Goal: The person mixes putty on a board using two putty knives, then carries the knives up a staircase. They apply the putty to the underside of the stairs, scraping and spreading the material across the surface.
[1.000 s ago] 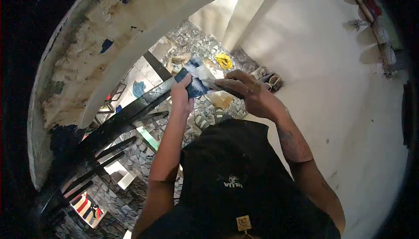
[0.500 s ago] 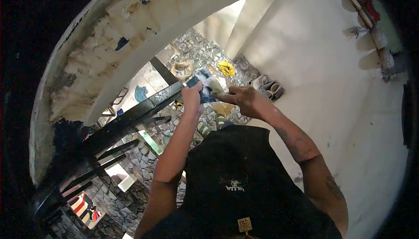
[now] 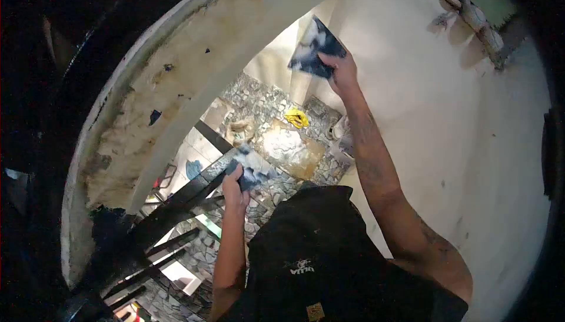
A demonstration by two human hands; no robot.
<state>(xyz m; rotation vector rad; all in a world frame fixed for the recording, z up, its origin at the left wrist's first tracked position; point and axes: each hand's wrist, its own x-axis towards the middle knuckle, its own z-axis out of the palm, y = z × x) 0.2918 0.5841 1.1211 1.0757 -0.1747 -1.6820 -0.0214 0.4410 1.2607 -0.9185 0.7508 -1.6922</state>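
My right hand (image 3: pixel 341 74) is raised against the pale wall, fingers closed on the edge of a flat dark-blue putty spreader (image 3: pixel 316 66) smeared with white paste. Lower down, my left hand (image 3: pixel 235 188) grips a second dark putty spreader (image 3: pixel 250 182) that carries patches of the same white paste. The two spreaders are well apart. Beneath them on the floor, a brown sheet (image 3: pixel 306 168) holds a heap of white paste (image 3: pixel 281 144).
A dark railing beam (image 3: pixel 170 207) runs diagonally at my left. Above curves a stained wall edge (image 3: pixel 141 107); the smooth pale wall (image 3: pixel 424 145) rises at right. An open sack (image 3: pixel 240 129) and yellow cloth (image 3: pixel 296 118) lie on the stone-patterned floor (image 3: pixel 256 95).
The hands, close together before, have separated. My right hand has swung up to the wall with its spreader; my left has dropped lower with the other. The view has shifted slightly.
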